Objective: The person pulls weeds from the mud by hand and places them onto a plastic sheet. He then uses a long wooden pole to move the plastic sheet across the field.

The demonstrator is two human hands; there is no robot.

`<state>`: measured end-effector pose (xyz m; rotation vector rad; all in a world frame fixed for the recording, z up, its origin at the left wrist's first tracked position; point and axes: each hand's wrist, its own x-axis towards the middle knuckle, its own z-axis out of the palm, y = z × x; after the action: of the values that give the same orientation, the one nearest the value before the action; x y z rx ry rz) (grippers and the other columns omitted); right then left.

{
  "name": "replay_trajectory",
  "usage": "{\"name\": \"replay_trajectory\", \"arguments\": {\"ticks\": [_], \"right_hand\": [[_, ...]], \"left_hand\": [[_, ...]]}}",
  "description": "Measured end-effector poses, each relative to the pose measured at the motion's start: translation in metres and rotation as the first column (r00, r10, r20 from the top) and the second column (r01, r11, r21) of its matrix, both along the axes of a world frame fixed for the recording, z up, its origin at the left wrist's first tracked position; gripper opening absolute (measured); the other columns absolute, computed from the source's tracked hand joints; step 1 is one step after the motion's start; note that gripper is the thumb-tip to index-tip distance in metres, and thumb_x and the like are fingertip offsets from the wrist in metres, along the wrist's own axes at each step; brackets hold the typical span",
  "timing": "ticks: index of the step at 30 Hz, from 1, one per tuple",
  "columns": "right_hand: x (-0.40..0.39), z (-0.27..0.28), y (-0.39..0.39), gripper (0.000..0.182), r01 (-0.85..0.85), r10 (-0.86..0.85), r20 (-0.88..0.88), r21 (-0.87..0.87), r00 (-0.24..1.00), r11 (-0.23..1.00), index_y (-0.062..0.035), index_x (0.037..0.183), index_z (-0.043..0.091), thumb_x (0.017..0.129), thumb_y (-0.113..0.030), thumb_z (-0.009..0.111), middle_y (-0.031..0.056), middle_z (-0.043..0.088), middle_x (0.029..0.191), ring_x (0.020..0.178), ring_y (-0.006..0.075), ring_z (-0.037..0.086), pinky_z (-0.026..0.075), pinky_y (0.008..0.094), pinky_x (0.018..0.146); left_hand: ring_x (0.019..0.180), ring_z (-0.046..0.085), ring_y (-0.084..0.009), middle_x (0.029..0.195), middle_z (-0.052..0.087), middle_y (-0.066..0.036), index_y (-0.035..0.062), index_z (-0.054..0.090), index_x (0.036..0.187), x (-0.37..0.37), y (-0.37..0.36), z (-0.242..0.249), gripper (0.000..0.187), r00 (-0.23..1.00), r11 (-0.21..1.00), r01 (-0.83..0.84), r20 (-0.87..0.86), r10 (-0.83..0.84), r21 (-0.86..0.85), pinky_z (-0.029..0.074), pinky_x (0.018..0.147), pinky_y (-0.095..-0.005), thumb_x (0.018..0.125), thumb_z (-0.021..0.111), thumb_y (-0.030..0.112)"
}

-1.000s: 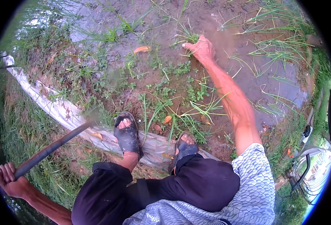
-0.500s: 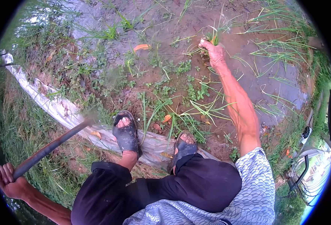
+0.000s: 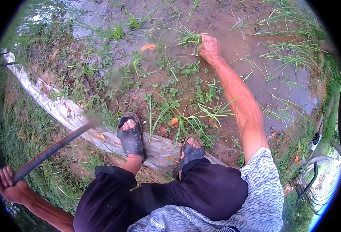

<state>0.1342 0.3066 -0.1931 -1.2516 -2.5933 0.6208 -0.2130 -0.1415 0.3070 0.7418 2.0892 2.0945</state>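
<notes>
At the far left, my left hand (image 3: pixel 10 186) wraps round the lower end of a dark, worn tool handle (image 3: pixel 52 150). The handle slants up to the right over the white plastic sheet (image 3: pixel 68 115), and its far end is blurred. My right hand (image 3: pixel 210 47) is stretched forward over the muddy ground, its fingers closed on a tuft of grass (image 3: pixel 190 38). The blades stick out to the left of the fist. Low leafy weeds (image 3: pixel 189 69) grow just below that hand.
My sandalled feet (image 3: pixel 132 135) stand at the sheet's edge. Shallow muddy water (image 3: pixel 255 50) spreads ahead, with long grass (image 3: pixel 290 54) on the right. Orange fallen leaves (image 3: pixel 148 47) lie about. A curved black bar (image 3: pixel 313 179) and pale coils show at the far right.
My right hand has moved left and slightly down, and the grass now points left from the fist. My left hand and the handle have barely moved.
</notes>
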Motion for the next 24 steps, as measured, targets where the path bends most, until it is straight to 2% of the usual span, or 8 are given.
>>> {"name": "replay_trajectory", "arguments": {"ticks": [3, 4, 7, 11, 16, 20, 23, 24], "right_hand": [[0.002, 0.008, 0.001, 0.032, 0.102, -0.28, -0.192, -0.63, 0.941, 0.77, -0.0137, 0.109, 0.067, 0.078, -0.013, 0.064, 0.0151, 0.069, 0.089, 0.082, 0.0326, 0.067, 0.052, 0.0437, 0.073], [0.0, 0.009, 0.001, 0.034, 0.066, -0.296, -0.221, -0.688, 0.929, 0.723, -0.0137, 0.111, 0.066, 0.077, -0.017, 0.067, 0.0149, 0.069, 0.088, 0.078, 0.032, 0.066, 0.051, 0.0428, 0.071], [-0.008, 0.014, -0.001, 0.03, -0.059, -0.016, -0.186, -0.388, 0.982, 0.92, -0.0133, 0.107, 0.066, 0.078, -0.02, 0.067, 0.0145, 0.069, 0.087, 0.077, 0.0325, 0.066, 0.051, 0.0427, 0.069], [-0.027, 0.006, -0.009, 0.025, -0.207, 0.208, 0.023, -0.02, 0.978, 0.978, -0.0124, 0.1, 0.063, 0.077, -0.022, 0.066, 0.0122, 0.065, 0.092, 0.089, 0.0356, 0.064, 0.053, 0.0447, 0.075], [-0.04, -0.006, -0.008, 0.027, -0.331, 0.326, 0.194, -0.003, 0.925, 0.943, -0.0114, 0.101, 0.065, 0.077, -0.025, 0.067, 0.0127, 0.067, 0.095, 0.091, 0.0343, 0.065, 0.054, 0.0445, 0.078], [-0.027, 0.002, -0.007, 0.018, -0.142, 0.041, -0.343, -0.276, 0.938, 0.951, -0.0069, 0.093, 0.069, 0.082, -0.021, 0.065, 0.0151, 0.069, 0.085, 0.074, 0.0308, 0.065, 0.052, 0.0384, 0.071], [0.005, 0.053, 0.005, 0.029, -0.066, -0.168, -0.309, -0.625, 0.936, 0.778, -0.0017, 0.092, 0.068, 0.078, -0.027, 0.065, 0.0135, 0.07, 0.082, 0.069, 0.0213, 0.064, 0.051, 0.037, 0.07], [0.019, 0.049, 0.011, 0.03, -0.004, -0.185, -0.229, -0.638, 0.956, 0.77, -0.0006, 0.091, 0.068, 0.077, -0.027, 0.064, 0.0141, 0.07, 0.082, 0.068, 0.0217, 0.064, 0.051, 0.0375, 0.069]], "left_hand": [[0.048, 0.028, -0.008, 0.057, 0.028, 0.002, 0.0132, 0.032, 0.066, 0.002, 0.0, 0.002, 0.033, 1.0, 1.0, -0.013, -0.005, 0.012, -0.007, 0.031, 0.058, -0.0257, 0.094, 0.045, 0.003], [0.048, 0.028, -0.008, 0.057, 0.028, 0.002, 0.0132, 0.032, 0.066, 0.002, 0.001, 0.001, 0.033, 1.0, 1.0, -0.008, 0.001, 0.008, -0.008, 0.031, 0.058, -0.0257, 0.094, 0.045, 0.003], [0.049, 0.029, -0.0082, 0.057, 0.028, 0.002, 0.0133, 0.032, 0.066, 0.002, 0.001, 0.0, 0.033, 1.0, 1.0, -0.028, -0.004, 0.028, 0.002, 0.031, 0.058, -0.0259, 0.094, 0.045, 0.003], [0.048, 0.028, -0.0081, 0.057, 0.028, 0.002, 0.0133, 0.032, 0.065, 0.005, 0.004, 0.001, 0.034, 0.999, 0.998, -0.05, -0.01, 0.05, -0.028, 0.031, 0.058, -0.0259, 0.094, 0.045, 0.003], [0.048, 0.028, -0.008, 0.056, 0.028, 0.002, 0.0138, 0.031, 0.064, 0.0, 0.001, 0.001, 0.035, 1.0, 1.0, 0.007, 0.004, -0.007, -0.001, 0.03, 0.058, -0.0259, 0.094, 0.045, 0.004], [0.048, 0.028, -0.008, 0.056, 0.028, 0.002, 0.0142, 0.031, 0.063, 0.011, 0.012, -0.001, 0.035, 0.998, 0.998, -0.06, -0.008, 0.06, -0.023, 0.031, 0.058, -0.0261, 0.094, 0.045, 0.004], [0.048, 0.028, -0.008, 0.056, 0.028, 0.002, 0.0143, 0.031, 0.063, -0.001, -0.002, 0.002, 0.035, 1.0, 1.0, 0.0, 0.024, 0.0, -0.01, 0.031, 0.059, -0.0262, 0.093, 0.045, 0.003], [0.048, 0.029, -0.0081, 0.056, 0.028, 0.002, 0.0144, 0.031, 0.063, -0.001, -0.002, 0.002, 0.035, 1.0, 1.0, -0.005, 0.027, 0.006, -0.01, 0.031, 0.059, -0.0263, 0.093, 0.045, 0.003]]}}
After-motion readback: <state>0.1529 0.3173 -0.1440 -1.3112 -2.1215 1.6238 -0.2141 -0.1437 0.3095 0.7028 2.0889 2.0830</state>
